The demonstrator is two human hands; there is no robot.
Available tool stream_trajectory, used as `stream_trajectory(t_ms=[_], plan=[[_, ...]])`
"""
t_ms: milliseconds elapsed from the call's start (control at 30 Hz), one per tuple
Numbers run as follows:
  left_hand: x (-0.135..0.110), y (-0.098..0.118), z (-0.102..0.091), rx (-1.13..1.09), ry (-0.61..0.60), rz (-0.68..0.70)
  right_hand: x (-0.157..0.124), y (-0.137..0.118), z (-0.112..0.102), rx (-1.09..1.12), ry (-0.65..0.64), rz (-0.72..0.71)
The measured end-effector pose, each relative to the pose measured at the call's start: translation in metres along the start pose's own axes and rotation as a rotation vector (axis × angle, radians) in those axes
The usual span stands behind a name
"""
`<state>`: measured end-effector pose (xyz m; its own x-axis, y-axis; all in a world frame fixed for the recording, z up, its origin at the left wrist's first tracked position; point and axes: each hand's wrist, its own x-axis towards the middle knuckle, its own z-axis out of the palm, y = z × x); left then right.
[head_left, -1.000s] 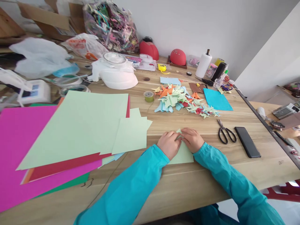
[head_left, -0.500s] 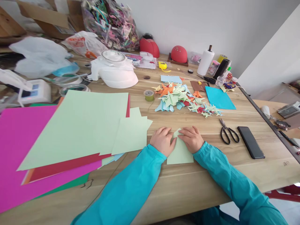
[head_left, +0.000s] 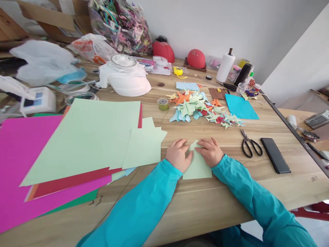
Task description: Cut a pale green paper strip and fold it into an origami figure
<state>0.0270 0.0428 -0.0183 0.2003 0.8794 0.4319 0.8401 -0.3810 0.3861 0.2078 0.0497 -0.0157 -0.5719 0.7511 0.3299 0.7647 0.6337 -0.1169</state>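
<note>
Both hands [head_left: 194, 156] flat on pale-green paper [head_left: 197, 168].

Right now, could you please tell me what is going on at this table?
A person in teal sleeves has the left hand and right hand pressed on a small pale green sheet, partly folded, flat on the table. A pile of folded paper figures lies beyond it, big coloured sheets to the left, scissors and a phone to the right.
</note>
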Motion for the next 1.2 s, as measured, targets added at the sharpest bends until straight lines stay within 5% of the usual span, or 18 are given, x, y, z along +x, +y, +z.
stream_trajectory(t_ms=[167, 500, 733, 1200], plan=[[0.001, 0.005, 0.000, -0.184, 0.077, 0.059, 0.000, 0.001, 0.001, 0.002, 0.025, -0.019], [0.010, -0.001, -0.009, -0.317, -0.022, 0.353, 0.000, 0.003, -0.002, 0.041, 0.013, -0.004], [0.014, -0.011, -0.008, -0.171, -0.041, 0.486, 0.008, 0.010, -0.001, 0.088, 0.040, 0.032], [0.013, -0.003, -0.005, -0.027, 0.064, 0.563, 0.015, 0.015, -0.012, -0.195, 0.105, -0.245]])
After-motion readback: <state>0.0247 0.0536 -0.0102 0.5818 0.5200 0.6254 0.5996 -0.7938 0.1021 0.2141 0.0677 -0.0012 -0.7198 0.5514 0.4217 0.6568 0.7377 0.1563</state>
